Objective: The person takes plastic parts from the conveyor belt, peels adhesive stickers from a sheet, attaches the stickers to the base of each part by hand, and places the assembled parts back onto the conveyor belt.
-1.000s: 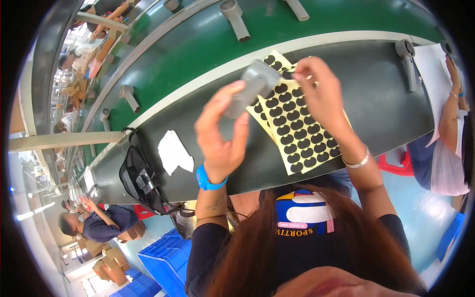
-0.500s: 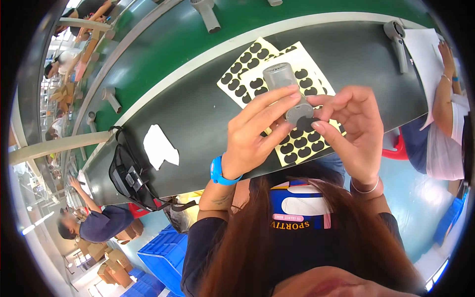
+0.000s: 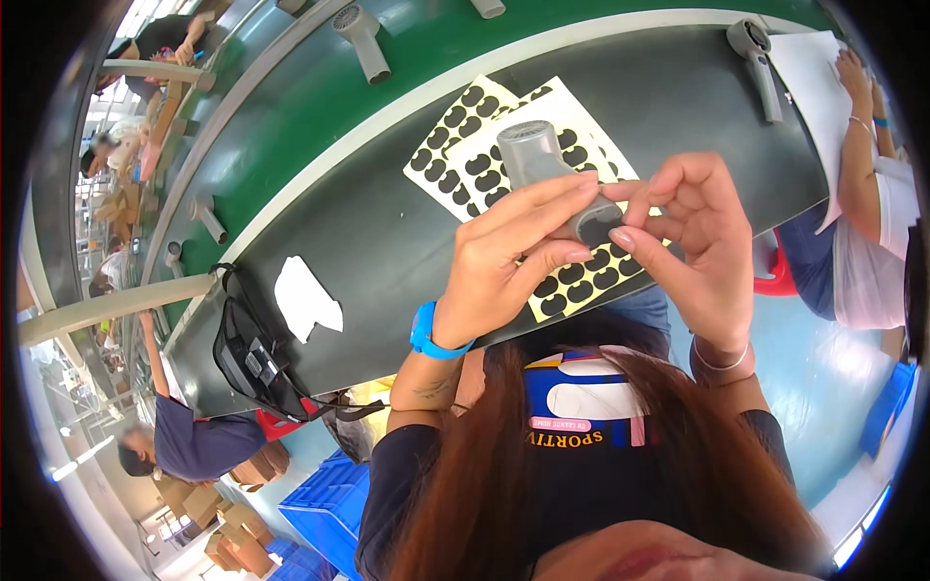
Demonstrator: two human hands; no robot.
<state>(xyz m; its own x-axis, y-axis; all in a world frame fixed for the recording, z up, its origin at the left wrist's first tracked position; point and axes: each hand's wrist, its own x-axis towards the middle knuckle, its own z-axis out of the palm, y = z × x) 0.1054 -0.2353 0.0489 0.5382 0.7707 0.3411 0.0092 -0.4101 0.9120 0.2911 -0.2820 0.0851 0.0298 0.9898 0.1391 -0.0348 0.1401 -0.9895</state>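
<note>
A grey plastic handle-shaped part (image 3: 542,169) is held up in front of me, above the dark worktable (image 3: 387,252). My left hand (image 3: 513,257) grips its lower end with the fingers wrapped over it. My right hand (image 3: 693,242) pinches at that same lower end with thumb and forefinger. Whether a sticker sits between those fingertips cannot be made out. Under the hands lie two overlapping yellow sheets of black oval stickers (image 3: 475,145).
A white scrap of paper (image 3: 305,300) and a black bag (image 3: 252,358) lie at the table's left. Grey parts (image 3: 363,39) ride the green conveyor (image 3: 320,107). Another grey part (image 3: 760,63) and a neighbour's arm (image 3: 862,155) on white paper are at the right. Blue crates (image 3: 320,508) stand below.
Both hands came together on the grey part and drew closer to me. One second ago my left hand held it alone while my right hand was at the sticker sheet.
</note>
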